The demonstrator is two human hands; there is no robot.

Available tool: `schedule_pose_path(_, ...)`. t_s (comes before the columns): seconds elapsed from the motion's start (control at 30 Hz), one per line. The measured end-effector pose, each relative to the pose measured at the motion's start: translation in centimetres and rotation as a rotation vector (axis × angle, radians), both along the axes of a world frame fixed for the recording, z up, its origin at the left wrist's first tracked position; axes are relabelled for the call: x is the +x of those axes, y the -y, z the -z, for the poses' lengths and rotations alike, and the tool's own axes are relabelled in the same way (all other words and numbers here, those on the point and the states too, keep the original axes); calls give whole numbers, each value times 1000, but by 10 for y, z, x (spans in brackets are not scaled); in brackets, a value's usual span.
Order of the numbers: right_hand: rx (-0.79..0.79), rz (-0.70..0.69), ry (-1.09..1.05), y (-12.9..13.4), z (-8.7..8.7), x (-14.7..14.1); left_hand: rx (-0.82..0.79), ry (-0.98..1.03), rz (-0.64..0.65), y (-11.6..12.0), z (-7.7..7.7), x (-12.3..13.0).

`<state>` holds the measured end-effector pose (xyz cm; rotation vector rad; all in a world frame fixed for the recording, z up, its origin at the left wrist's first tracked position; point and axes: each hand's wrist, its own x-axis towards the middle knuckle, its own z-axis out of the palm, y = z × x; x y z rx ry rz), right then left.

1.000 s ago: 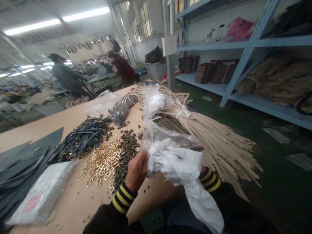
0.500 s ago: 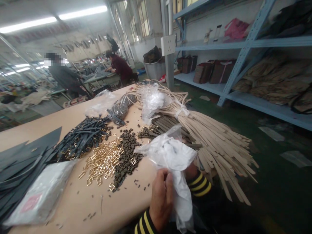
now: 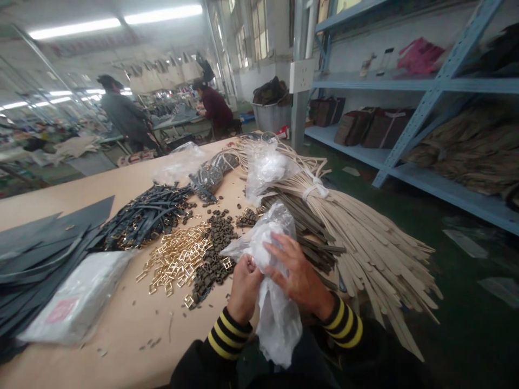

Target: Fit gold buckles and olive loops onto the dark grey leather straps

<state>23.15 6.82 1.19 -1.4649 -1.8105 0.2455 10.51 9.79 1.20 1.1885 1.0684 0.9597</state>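
Note:
A clear plastic bag (image 3: 279, 324) with white material in it hangs over the table's near edge, its upper end lying toward the piles. My left hand (image 3: 244, 286) pinches the bag's left side, fingers closed on the plastic. Across the bag's upper part rests my right hand (image 3: 300, 278), its fingers spread and touching the plastic. Left of my hands lie a heap of gold buckles (image 3: 176, 256) and a heap of dark small loops (image 3: 217, 246). Dark brown straps (image 3: 310, 229) lie just behind my right hand.
A tied bundle of beige strips (image 3: 365, 237) overhangs the table's right side. Dark blue straps (image 3: 150, 213), a wrapped white packet (image 3: 81, 302) and dark sheets (image 3: 36, 259) lie left. Blue shelving (image 3: 417, 127) stands right; two people work in the background.
My right hand has come out from behind the bag onto its top, fingers spread. My left hand has moved left and up, with the bag. The whole view has shifted slightly.

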Motion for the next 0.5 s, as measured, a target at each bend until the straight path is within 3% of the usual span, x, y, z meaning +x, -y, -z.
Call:
schedule_pose_path(0.13, -41, -142, 168, -5, -9, -6, -186, 265, 72, -5, -7, -12)
schedule_pose_path(0.23, -80, -193, 312, -16, -14, -9, -183, 330, -7, -9, -11, -19)
schedule_pose_path(0.3, -114, -210, 418, -24, -17, -15, -49, 210, -37, -7, -14, -21)
schedule_pose_path(0.5, -283, -123, 528, -58, -16, -44, 228, -253, 82, 27, -11, -22)
